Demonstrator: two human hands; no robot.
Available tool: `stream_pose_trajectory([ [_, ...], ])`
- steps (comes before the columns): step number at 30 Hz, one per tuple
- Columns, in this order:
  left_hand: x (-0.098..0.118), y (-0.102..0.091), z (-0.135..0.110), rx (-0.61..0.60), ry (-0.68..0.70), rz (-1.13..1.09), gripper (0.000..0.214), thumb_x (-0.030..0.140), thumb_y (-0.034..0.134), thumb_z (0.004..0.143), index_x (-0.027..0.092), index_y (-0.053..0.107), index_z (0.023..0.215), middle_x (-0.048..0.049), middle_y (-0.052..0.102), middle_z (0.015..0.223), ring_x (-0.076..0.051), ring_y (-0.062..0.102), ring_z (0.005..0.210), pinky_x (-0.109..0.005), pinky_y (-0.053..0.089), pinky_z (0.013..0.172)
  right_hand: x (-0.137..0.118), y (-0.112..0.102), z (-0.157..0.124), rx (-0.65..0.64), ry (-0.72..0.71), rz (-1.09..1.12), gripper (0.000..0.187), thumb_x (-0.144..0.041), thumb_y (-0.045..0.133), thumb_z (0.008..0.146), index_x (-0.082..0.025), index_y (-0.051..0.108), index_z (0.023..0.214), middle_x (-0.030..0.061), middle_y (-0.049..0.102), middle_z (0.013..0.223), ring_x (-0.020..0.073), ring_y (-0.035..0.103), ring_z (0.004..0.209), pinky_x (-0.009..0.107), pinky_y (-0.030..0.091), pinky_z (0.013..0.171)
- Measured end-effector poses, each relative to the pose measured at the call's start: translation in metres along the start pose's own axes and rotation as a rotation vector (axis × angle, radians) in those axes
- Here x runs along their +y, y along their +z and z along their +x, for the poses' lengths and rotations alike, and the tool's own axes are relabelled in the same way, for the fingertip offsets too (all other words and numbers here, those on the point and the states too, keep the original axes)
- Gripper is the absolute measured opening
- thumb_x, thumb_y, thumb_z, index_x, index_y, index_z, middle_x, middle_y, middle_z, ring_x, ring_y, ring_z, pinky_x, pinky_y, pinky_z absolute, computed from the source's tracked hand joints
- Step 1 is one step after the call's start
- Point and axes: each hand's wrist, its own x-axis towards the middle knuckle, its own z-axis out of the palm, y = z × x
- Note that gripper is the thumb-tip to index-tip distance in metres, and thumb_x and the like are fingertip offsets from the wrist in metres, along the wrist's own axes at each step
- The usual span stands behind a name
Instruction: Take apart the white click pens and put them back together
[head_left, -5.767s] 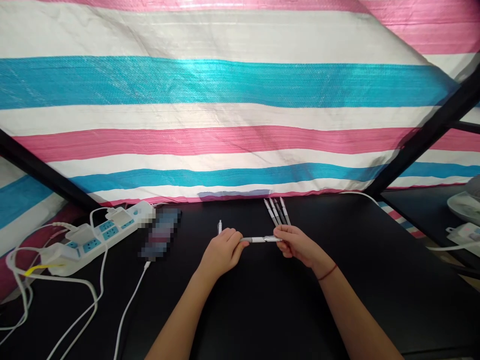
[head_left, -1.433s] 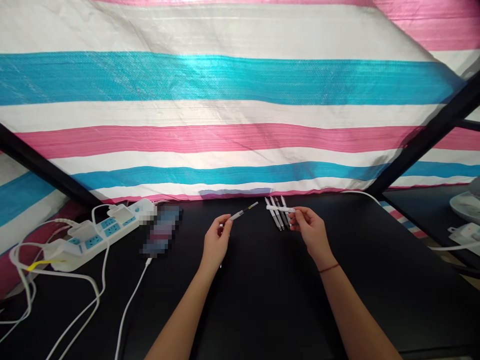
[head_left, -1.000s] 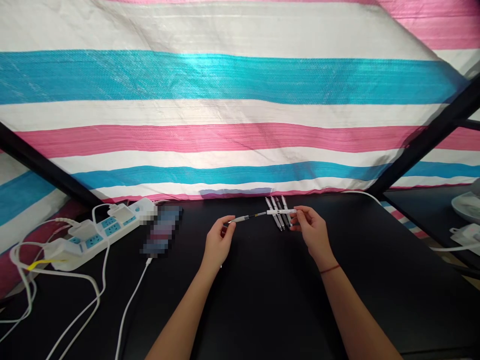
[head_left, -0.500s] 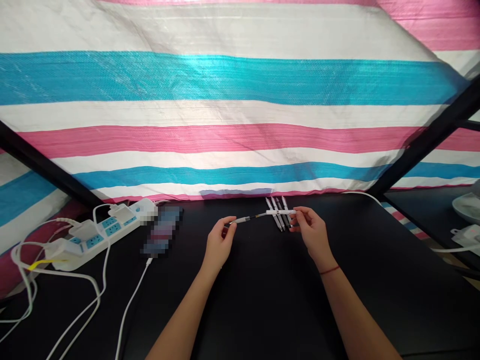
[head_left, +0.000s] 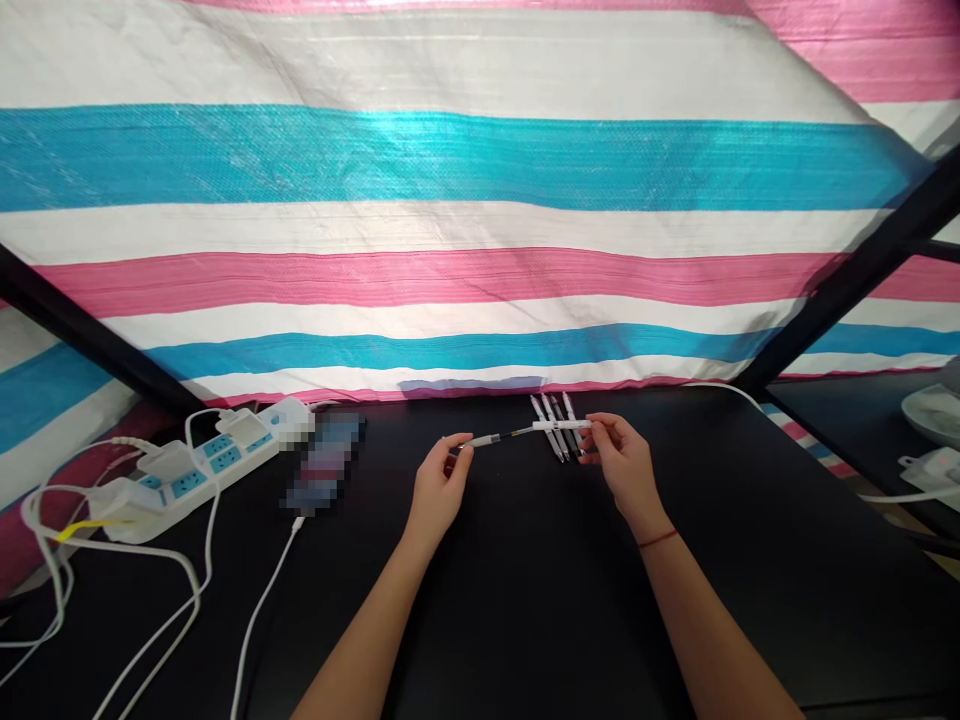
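A: What do the hands show?

B: At centre, the left hand (head_left: 439, 480) has thumb and forefinger pinched on a grey grip section (head_left: 487, 439), from which a thin refill (head_left: 517, 433) extends rightward. Right of centre, the right hand (head_left: 622, 460) pinches the right end of a white barrel (head_left: 559, 426), its other fingers loosely curled.

A: How is the alignment best managed?

B: The refill slants slightly upward toward the barrel; setting both on one line, with light pressure, should spare the refill from bending or snagging.

A: And beyond?

B: Four pens (head_left: 560, 440) lie on the black tabletop (head_left: 525, 600), the barrel crossing in front of them.

A: What is unclear?

B: Whether the refill enters the barrel or only meets it. A device (head_left: 326, 460), left of centre, is pixelated; a bowl (head_left: 934, 415) is cut off at the right edge.
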Motion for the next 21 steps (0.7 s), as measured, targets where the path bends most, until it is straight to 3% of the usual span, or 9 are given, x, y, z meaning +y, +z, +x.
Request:
stream_pose_trajectory([
  [21,-0.0014,0.0004,-0.0001,-0.006,-0.002,-0.009,0.031,0.041,0.051,0.086,0.022,0.061,0.108,-0.0006,0.059,0.076,-0.012,0.051,0.062,-0.021,0.039,0.054,-0.0005,-0.0013,-0.0002,-0.010,0.005,-0.012,0.036,-0.047,0.065,0.073,-0.016,0.061,0.090,0.0043,0.063,0.074,0.0149,0.057,0.063,0.027,0.055,0.047],
])
